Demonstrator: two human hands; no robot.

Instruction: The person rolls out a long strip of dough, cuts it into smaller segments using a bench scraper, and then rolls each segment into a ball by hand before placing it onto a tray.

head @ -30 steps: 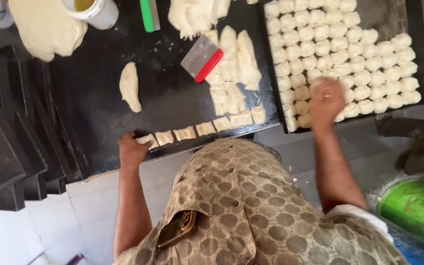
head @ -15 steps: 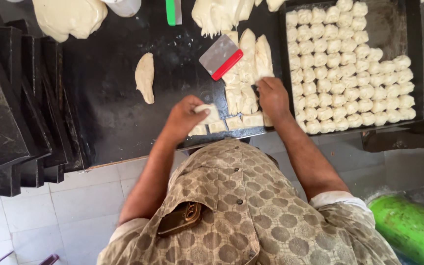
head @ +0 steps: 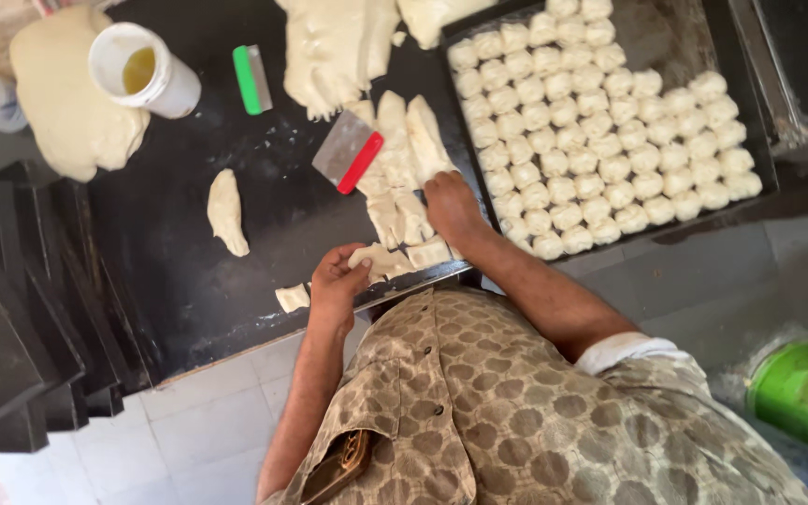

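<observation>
On the black desk (head: pixel 189 281), the left hand (head: pixel 334 285) closes its fingers (head: pixel 353 254) on a small cut piece of pale dough (head: pixel 378 261). The right hand (head: pixel 451 208) rests on cut dough strips (head: pixel 404 159), beside a red-handled metal scraper (head: pixel 349 151) and a dark tray (head: pixel 666 28) of small dough pieces (head: pixel 600 122).

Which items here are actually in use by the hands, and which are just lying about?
In use:
left hand on a cut dough piece
right hand on the dough strips
tray of dough balls

Lying about:
red scraper
green scraper
white cup
large dough mass
small dough lump
</observation>
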